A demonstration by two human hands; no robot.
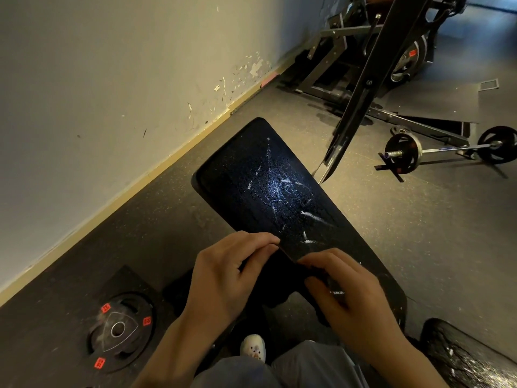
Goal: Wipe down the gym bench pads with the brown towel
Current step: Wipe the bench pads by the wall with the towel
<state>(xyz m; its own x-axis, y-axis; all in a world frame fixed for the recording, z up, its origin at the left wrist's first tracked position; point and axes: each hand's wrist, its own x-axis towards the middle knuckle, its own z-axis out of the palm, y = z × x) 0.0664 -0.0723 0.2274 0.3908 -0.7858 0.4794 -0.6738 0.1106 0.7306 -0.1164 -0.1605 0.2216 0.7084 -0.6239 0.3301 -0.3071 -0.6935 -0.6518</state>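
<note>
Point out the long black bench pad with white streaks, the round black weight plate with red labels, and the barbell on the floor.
Long black bench pad point(268, 186): head view, streaked top surface.
Round black weight plate point(119, 330): head view, centre hub.
Barbell point(447, 149): head view, steel shaft.

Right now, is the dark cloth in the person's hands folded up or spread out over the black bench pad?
Bunched, not spread: the left hand and right hand pinch the dark cloth at the near end of the black bench pad, whose white streaks lie uncovered.

The bench pad point(268, 191) looks like black vinyl, grainy and worn, cracked white in streaks (glossy where light strikes). The weight plate point(119, 330) is matt black.
</note>
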